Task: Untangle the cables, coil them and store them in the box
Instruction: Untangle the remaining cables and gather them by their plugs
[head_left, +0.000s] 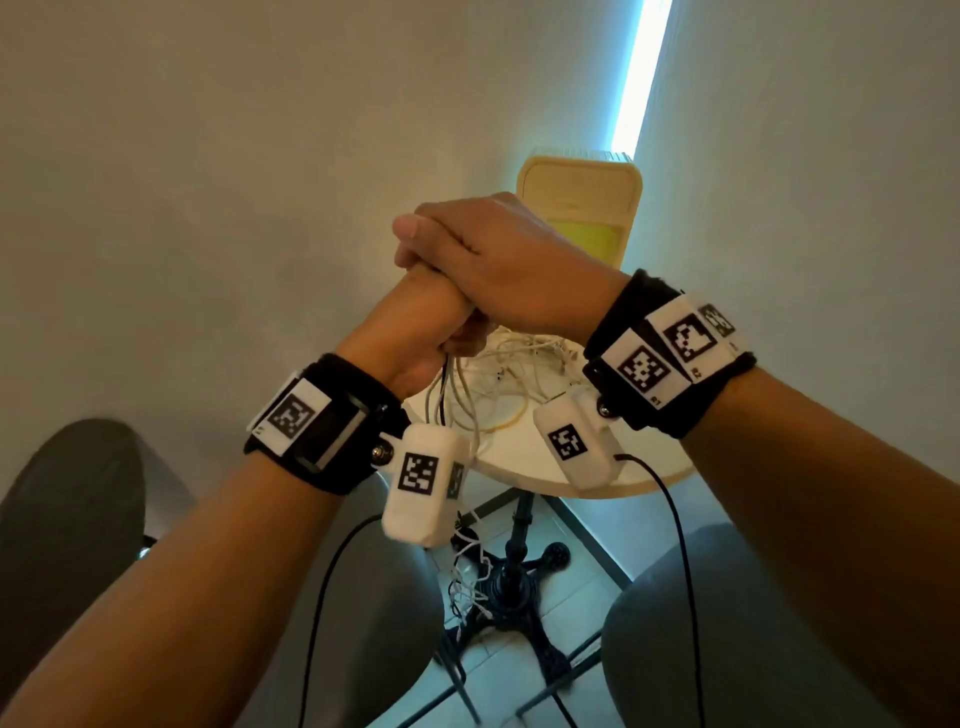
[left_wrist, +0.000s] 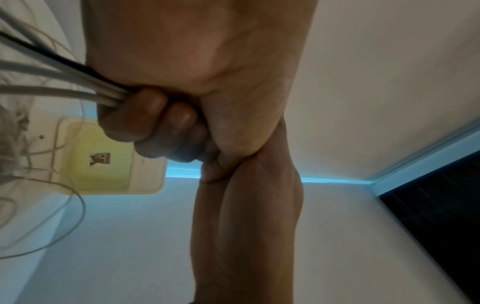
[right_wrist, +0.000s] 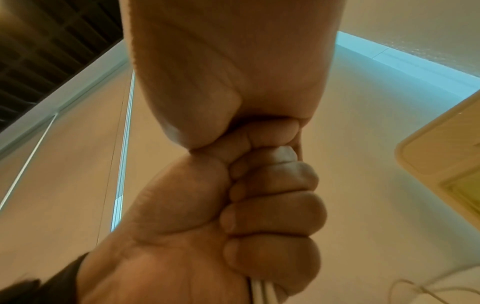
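My left hand (head_left: 431, 322) is a fist held above the round table, gripping a bundle of white cables and one black cable (head_left: 457, 384) that hangs down to the tangle (head_left: 519, 358) on the tabletop. The left wrist view shows the left hand's fingers (left_wrist: 155, 115) curled round those cables (left_wrist: 64, 82). My right hand (head_left: 493, 260) sits on top of the left fist, fingers curled; what it holds inside is hidden. From the right wrist, the right hand (right_wrist: 233, 82) is stacked over the left fist (right_wrist: 272, 216), and cables (right_wrist: 257, 292) exit below. The cream box (head_left: 576, 182) stands open behind the hands.
The small round table (head_left: 613, 478) stands in a corner between two walls. A strand of tangled white cable (head_left: 467, 571) hangs off its near edge beside the black pedestal base (head_left: 514, 571). Grey seats sit at left (head_left: 67, 493) and right (head_left: 727, 623).
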